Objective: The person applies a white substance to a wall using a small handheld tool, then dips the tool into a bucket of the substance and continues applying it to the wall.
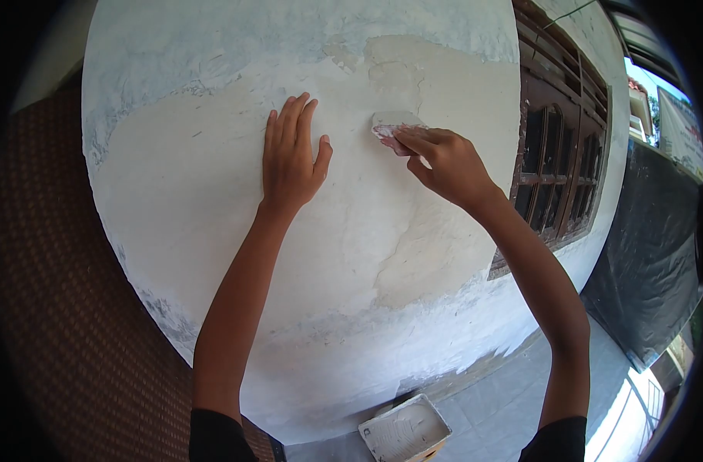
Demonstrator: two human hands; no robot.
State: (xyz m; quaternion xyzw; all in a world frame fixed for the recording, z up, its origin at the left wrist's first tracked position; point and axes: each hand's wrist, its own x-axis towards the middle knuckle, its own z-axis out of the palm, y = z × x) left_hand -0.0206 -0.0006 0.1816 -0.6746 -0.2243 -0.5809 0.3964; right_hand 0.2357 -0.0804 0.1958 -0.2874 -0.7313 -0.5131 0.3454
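Observation:
My left hand lies flat against the white plastered wall, fingers together and pointing up, holding nothing. To its right, my right hand grips a small putty scraper smeared with white filler and presses its blade to the wall. A fresh patch of cream filler spreads around and above the blade. The scraper's handle is hidden inside my fist.
A white tray of filler sits on the tiled floor at the wall's foot. A dark wooden window frame stands to the right, with black sheeting beyond it. A brown woven panel borders the wall on the left.

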